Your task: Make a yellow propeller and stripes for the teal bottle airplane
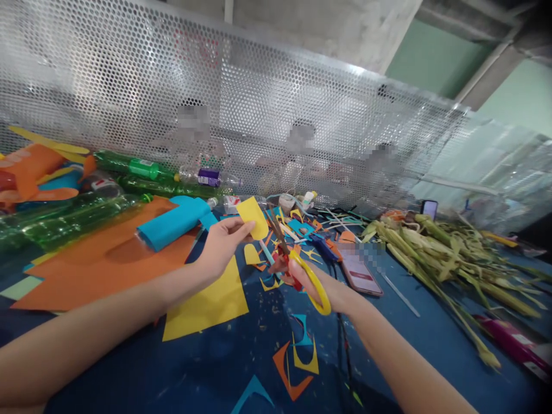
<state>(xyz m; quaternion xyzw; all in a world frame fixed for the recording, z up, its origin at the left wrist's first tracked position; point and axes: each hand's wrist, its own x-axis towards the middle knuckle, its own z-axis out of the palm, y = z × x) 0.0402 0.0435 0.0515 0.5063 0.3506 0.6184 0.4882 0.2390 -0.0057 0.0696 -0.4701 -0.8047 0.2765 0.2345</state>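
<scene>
Between the thumb and fingers of my left hand (226,241) is a small yellow paper piece (253,217) with one rounded end. My right hand (308,279) grips scissors (319,287) with yellow and red handles, their blades pointing up and away beside the paper. Blade and paper look close, but I cannot tell whether they touch. Under my left hand lies a yellow sheet (211,305). Another rounded yellow piece (252,255) rests on the blue table between my hands. A blue paper-wrapped bottle (172,223) lies on orange paper (116,276) to the left.
Green plastic bottles (86,221) and an orange paper-covered bottle (30,172) crowd the left. Paper scraps (297,368) litter the table. A phone (360,270), a blue glue gun (325,247) and dried husks (431,247) lie right. A perforated metal panel (259,98) stands behind.
</scene>
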